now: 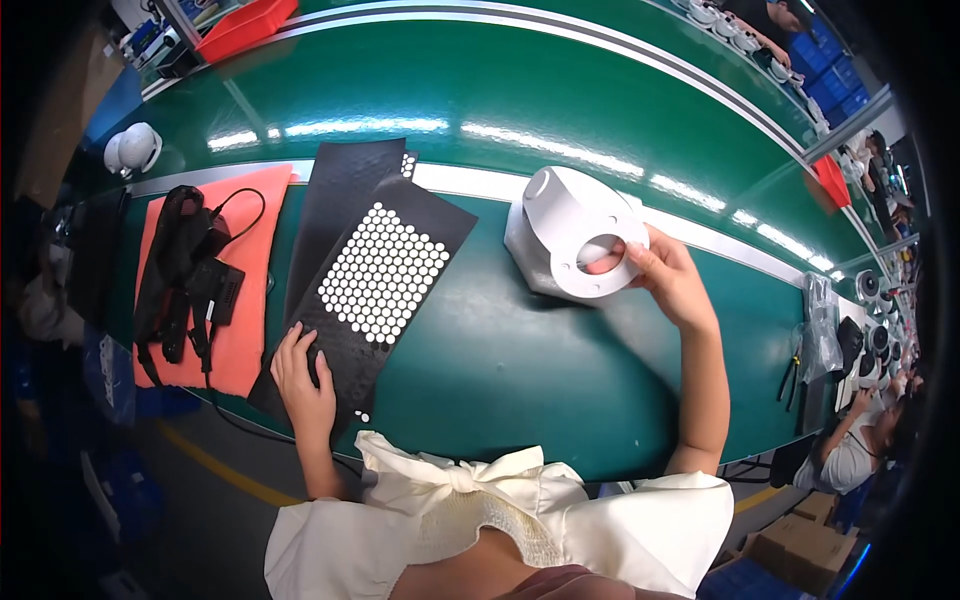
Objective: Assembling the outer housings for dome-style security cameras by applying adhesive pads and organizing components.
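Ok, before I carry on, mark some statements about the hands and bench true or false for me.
1. The right hand holds the white housing. True.
2. The left hand also grips the white housing. False: it rests at the black sheet.
3. Black corded items lie on the orange mat. True.
4. The orange mat lies right of the white housing. False: it lies left.

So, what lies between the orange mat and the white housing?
In the head view, overlapping black sheets, partly under the left hand, lie between the orange mat and the white housing, the top one bearing white dots; then comes green tabletop.
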### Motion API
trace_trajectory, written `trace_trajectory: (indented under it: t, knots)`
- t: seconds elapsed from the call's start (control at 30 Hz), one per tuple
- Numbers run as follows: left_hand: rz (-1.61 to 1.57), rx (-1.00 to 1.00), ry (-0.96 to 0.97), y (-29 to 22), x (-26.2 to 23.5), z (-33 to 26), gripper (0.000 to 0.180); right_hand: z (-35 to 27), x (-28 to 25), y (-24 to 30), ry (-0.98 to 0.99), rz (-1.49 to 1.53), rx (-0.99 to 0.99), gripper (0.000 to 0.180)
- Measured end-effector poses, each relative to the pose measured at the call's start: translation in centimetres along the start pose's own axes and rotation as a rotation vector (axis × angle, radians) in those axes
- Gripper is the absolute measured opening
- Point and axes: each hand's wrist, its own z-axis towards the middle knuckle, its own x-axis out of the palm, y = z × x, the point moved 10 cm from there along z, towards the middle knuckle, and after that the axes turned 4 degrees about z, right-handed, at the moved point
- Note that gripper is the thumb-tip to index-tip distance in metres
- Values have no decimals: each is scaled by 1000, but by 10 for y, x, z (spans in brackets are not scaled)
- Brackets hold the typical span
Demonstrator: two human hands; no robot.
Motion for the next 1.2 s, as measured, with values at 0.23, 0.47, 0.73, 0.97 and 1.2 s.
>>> trace_trajectory:
  t: [0.23, 0.47, 0.73, 0.97, 1.2]
  knots:
    - [-22, 17, -30, 0, -3, -2, 27, -33, 13, 9, -81, -71, 12, 28]
    - [-94, 151, -181, -17, -30, -3, 22, -43, 0, 14, -276, -325, -86, 30]
    - [219, 194, 202, -6, 3, 42, 53, -75, 1, 18, -408, -556, -163, 30]
    - [302, 137, 246, -10, 7, 58, 48, -127, 1, 15, -472, -918, 17, 29]
    - [133, 74, 385, 17, 37, 81, 68, -137, 65, -3, -13, -1115, 48, 30]
